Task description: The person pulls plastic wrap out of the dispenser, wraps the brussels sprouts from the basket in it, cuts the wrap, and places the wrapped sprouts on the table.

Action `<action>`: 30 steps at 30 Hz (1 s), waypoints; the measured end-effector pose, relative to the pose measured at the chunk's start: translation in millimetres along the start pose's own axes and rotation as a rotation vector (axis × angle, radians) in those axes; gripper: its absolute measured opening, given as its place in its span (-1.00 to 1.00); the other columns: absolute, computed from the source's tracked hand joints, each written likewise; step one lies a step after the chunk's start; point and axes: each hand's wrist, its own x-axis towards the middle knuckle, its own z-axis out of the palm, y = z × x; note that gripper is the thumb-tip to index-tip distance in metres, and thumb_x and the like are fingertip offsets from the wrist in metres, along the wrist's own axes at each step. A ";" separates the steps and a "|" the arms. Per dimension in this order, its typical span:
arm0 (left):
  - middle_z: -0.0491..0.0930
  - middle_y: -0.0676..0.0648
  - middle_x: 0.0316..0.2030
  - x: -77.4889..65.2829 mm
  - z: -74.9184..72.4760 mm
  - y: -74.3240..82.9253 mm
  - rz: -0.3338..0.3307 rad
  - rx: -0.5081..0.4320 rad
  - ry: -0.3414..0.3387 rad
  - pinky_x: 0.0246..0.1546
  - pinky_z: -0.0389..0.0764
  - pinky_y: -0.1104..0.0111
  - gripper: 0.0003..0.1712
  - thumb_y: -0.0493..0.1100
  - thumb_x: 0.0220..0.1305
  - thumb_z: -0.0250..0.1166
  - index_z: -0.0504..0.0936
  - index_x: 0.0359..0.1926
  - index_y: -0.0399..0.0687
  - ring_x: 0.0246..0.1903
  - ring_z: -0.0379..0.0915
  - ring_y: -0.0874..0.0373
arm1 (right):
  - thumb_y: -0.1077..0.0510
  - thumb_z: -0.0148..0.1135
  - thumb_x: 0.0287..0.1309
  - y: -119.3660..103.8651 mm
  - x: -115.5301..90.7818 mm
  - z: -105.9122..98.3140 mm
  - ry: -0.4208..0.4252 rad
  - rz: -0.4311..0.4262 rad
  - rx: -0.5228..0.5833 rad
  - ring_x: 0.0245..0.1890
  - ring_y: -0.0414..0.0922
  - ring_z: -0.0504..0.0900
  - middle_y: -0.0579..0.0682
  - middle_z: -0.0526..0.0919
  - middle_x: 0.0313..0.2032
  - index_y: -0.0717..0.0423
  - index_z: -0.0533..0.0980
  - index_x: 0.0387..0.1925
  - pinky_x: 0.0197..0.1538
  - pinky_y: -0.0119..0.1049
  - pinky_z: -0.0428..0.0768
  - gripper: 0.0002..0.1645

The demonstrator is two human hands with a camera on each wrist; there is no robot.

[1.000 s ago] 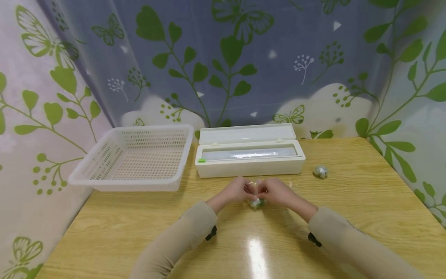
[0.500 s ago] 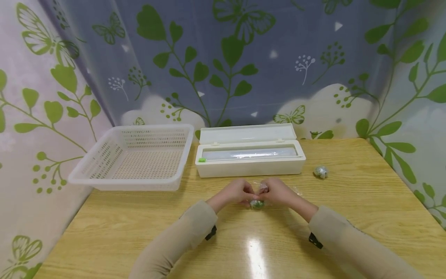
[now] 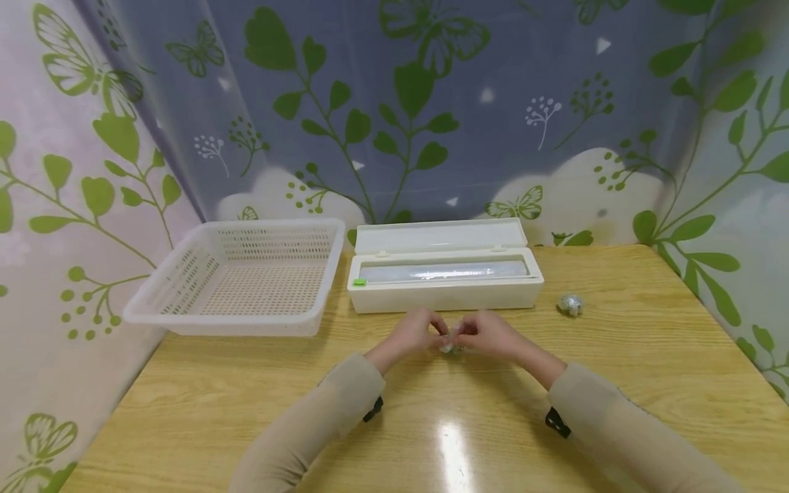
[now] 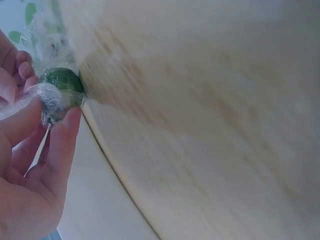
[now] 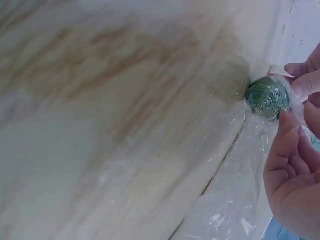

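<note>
A small round green item [image 4: 65, 80], wrapped in clear cling film [image 5: 227, 197], lies low over the table in front of the box. My left hand [image 3: 414, 334] pinches the wrapped item, thumb and fingertips against its near side in the left wrist view. From the other side, my right hand [image 3: 492, 335] pinches gathered film, its fingertips right at the green item [image 5: 267, 97]. In the head view the hands nearly meet and cover most of it. Loose film trails from it in the right wrist view.
A long white box [image 3: 444, 298] with its lid raised holds a roll of film [image 3: 440, 272] behind the hands. Left of it stands a white perforated basket [image 3: 231, 320]. A second film-wrapped ball [image 3: 571, 305] lies to the right on the wooden table [image 3: 616, 356].
Both hands have moved slightly away from me with the wrapped item and its film. Between them the film looks more gathered, and the fingers have shifted their hold.
</note>
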 end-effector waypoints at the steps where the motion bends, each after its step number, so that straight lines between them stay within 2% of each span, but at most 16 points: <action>1: 0.55 0.09 -0.45 -0.1 0.0 -0.2 0.007 0.003 0.002 -0.45 0.43 0.46 -0.95 -0.21 0.01 0.33 0.64 -0.46 -0.09 -0.43 0.41 0.25 | 0.20 0.19 0.05 0.1 0.4 0.0 0.004 0.011 -0.003 -0.54 -0.25 0.47 -0.08 0.59 -0.53 0.21 0.55 -0.43 -0.47 -0.36 0.46 -0.88; 4: 0.54 0.10 -0.44 -0.6 -0.4 0.0 0.006 0.006 0.005 -0.41 0.41 0.44 -0.93 -0.22 -0.02 0.35 0.63 -0.45 -0.08 -0.38 0.39 0.23 | 0.20 0.21 0.04 -0.1 2.1 1.1 0.024 0.034 -0.011 -0.55 -0.25 0.45 -0.10 0.56 -0.55 0.20 0.55 -0.44 -0.47 -0.36 0.45 -0.89; 7: 0.53 0.08 -0.42 -1.5 -0.6 0.4 -0.019 -0.014 -0.005 -0.45 0.40 0.44 -0.89 -0.20 -0.05 0.37 0.62 -0.43 -0.08 -0.42 0.36 0.22 | 0.22 0.25 0.00 -0.6 3.5 2.8 0.029 0.041 -0.015 -0.58 -0.25 0.42 -0.10 0.54 -0.59 0.21 0.54 -0.48 -0.49 -0.36 0.43 -0.90; 14: 0.54 0.03 -0.38 -4.9 -1.0 -0.6 -0.055 -0.135 -0.039 -0.59 0.44 0.46 -0.87 -0.15 -0.03 0.36 0.63 -0.46 -0.11 -0.56 0.37 0.25 | 0.22 0.29 -0.06 3.1 3.9 5.7 -0.011 0.132 0.037 -0.57 -0.22 0.36 -0.08 0.49 -0.58 0.22 0.51 -0.48 -0.49 -0.35 0.39 -0.86; 18: 0.55 0.04 -0.45 -5.3 -0.3 -0.2 -0.043 -0.150 -0.048 -0.58 0.45 0.46 -0.89 -0.18 -0.01 0.34 0.62 -0.50 -0.13 -0.55 0.40 0.25 | 0.20 0.28 -0.05 5.5 1.4 4.1 -0.071 0.112 0.089 -0.61 -0.23 0.30 -0.10 0.46 -0.60 0.21 0.50 -0.50 -0.52 -0.37 0.35 -0.86; 22: 0.52 0.05 -0.54 -5.1 0.7 0.8 -0.042 -0.139 -0.046 -0.57 0.46 0.46 -0.90 -0.23 0.00 0.33 0.58 -0.54 -0.13 -0.55 0.42 0.24 | 0.11 0.21 0.04 5.7 -0.8 0.6 -0.118 0.103 0.171 -0.67 -0.24 0.27 -0.11 0.42 -0.65 0.19 0.47 -0.54 -0.57 -0.37 0.32 -0.78; 25: 0.50 0.04 -0.55 -5.6 0.8 2.0 -0.060 -0.144 -0.044 -0.55 0.46 0.45 -0.87 -0.24 -0.04 0.36 0.54 -0.53 -0.14 -0.54 0.41 0.23 | 0.09 0.14 0.11 6.2 -1.1 -0.9 -0.110 0.107 0.194 -0.70 -0.22 0.25 -0.09 0.36 -0.69 0.20 0.44 -0.55 -0.58 -0.36 0.29 -0.73; 30: 0.49 0.04 -0.51 -5.3 0.0 3.6 -0.093 -0.146 -0.071 -0.48 0.47 0.44 -0.82 -0.22 -0.08 0.39 0.53 -0.47 -0.14 -0.47 0.42 0.22 | 0.17 0.15 0.10 8.4 0.9 1.0 -0.084 0.113 0.160 -0.62 -0.21 0.31 -0.07 0.44 -0.62 0.23 0.48 -0.50 -0.53 -0.35 0.35 -0.82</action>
